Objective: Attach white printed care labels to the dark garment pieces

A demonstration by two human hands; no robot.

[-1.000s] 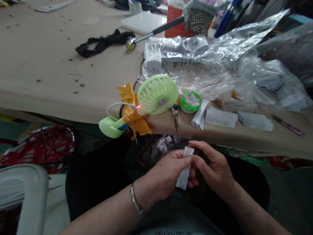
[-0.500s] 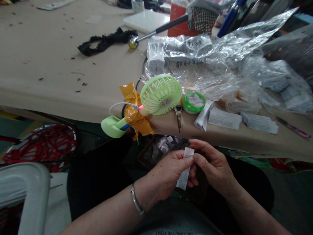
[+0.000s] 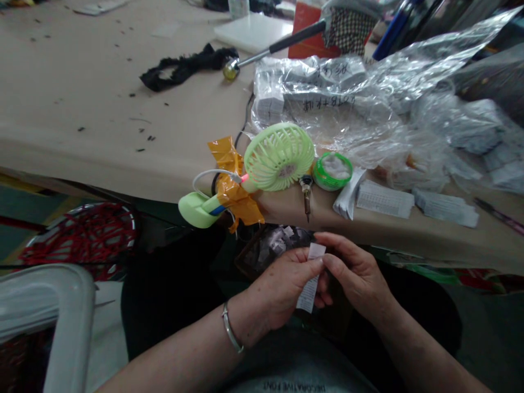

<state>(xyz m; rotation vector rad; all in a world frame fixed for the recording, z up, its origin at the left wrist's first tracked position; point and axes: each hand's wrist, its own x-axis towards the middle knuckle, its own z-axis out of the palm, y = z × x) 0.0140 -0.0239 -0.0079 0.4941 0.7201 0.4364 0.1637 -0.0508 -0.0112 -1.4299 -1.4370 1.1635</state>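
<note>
A narrow white printed label (image 3: 308, 293) is pinched between the thumb and fingers of my left hand (image 3: 286, 281), over my lap. My right hand (image 3: 356, 273) is beside it, its thumb and fingers curled around the label's upper right edge; the thumb tip appears to touch the label. Whether a single label or a thin stack is held, I cannot tell. Below the table edge, partly behind my hands, a dark box (image 3: 270, 245) holds many small light scraps.
A green fan (image 3: 280, 158) is taped to the table edge. Near it are a pointed metal tool (image 3: 306, 197), a green tub (image 3: 332, 170) with white filling, label stacks (image 3: 385, 200) and a pen-like tool (image 3: 497, 214). Clear plastic bags (image 3: 327, 117) lie behind. A pale chair (image 3: 77, 327) stands left.
The view has shifted slightly, so the table items appear farther right. My hands keep nearly the same grip on the label.
</note>
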